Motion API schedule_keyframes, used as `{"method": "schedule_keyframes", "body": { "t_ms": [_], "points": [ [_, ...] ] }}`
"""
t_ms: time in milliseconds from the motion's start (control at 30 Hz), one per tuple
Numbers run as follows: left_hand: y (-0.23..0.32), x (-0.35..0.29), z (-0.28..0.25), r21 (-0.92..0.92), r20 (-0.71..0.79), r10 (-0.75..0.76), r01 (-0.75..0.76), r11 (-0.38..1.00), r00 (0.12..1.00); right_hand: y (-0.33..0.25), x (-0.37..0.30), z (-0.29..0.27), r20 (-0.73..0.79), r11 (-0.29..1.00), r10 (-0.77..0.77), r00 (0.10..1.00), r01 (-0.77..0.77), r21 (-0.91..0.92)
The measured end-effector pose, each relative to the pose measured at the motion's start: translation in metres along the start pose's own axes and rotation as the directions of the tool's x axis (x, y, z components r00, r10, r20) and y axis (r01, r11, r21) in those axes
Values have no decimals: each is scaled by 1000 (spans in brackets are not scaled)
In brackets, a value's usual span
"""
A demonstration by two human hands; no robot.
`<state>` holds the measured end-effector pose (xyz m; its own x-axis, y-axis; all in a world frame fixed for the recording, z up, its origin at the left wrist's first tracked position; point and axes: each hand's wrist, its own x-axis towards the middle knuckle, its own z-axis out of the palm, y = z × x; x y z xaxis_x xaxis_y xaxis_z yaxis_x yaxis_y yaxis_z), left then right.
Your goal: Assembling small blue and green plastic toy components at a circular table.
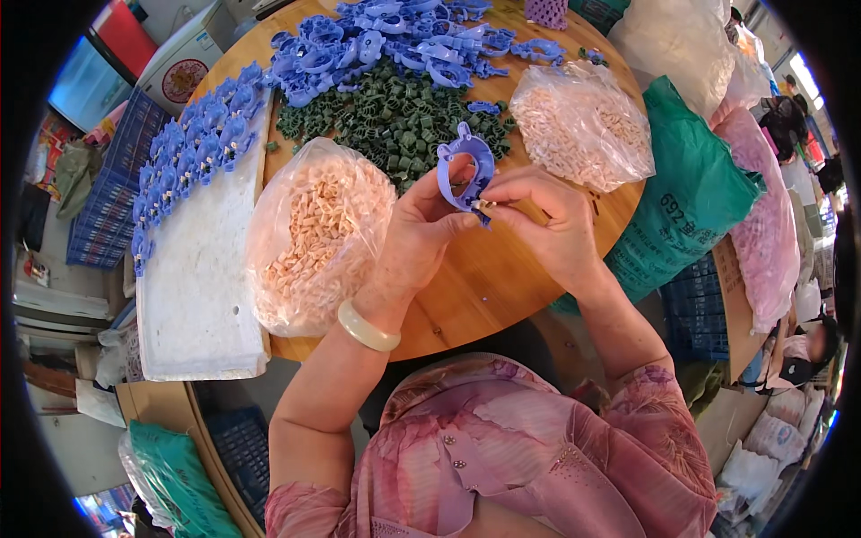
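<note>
- Round wooden table (484,300) crowded over its far half; bare wood shows nearest the person.
- Left hand (417,224): thumb and fingers grasp a blue ring-shaped piece (485,160), held up above the near half of the table, between two clear bags.
- Right hand (556,220): thumb and forefinger pinched at the ring's lower edge on what looks like a small pale part (484,206); too small to tell whether it is seated.
- Done, by my reading: rows of blue pieces (206,134) along the far and left edges of the white board (197,296), small pale and dark bits visible on some. Near part of the board is bare.
- Left, apparently: a big heap of blue pieces (359,45) at the far side, with a spread of dark green pieces (395,125) just in front of it. Stock looks plentiful; I would judge the batch well short of finished, the piece in hand midway.
- Bag of pale pieces (314,224) beside the left forearm, partly against the board; second pale-filled bag (583,125) beyond the right hand.
- Room: green sack (682,206) and pink sack (762,215) right of the table; blue crates (112,193) stacked left. Rim of view cluttered, much of it indistinct.
</note>
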<state>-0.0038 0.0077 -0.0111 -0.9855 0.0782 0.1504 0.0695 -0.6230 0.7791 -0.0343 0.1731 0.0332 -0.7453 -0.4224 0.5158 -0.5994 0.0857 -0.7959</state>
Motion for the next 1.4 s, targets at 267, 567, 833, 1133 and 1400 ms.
{"method": "schedule_keyframes", "body": {
  "t_ms": [267,567,833,1133,1400],
  "points": [
    [1,1,0,48,0,7,-7,999,1000,1,3,1,38,998,-47,998,49,-38],
    [11,-2,7,45,128,145,-151,987,981,-18,3,9,-36,998,58,998,-58,-2],
    [29,-8,17,65,167,101,-113,991,981,-42,-1,15,-73,976,-41,996,25,-217],
    [20,-9,21,103,246,63,-91,991,967,-52,-18,15,-99,865,-191,977,120,-488],
    [9,-17,29,118,239,93,-124,985,967,-43,-40,12,-219,986,133,967,-151,-67]
  ]
}}
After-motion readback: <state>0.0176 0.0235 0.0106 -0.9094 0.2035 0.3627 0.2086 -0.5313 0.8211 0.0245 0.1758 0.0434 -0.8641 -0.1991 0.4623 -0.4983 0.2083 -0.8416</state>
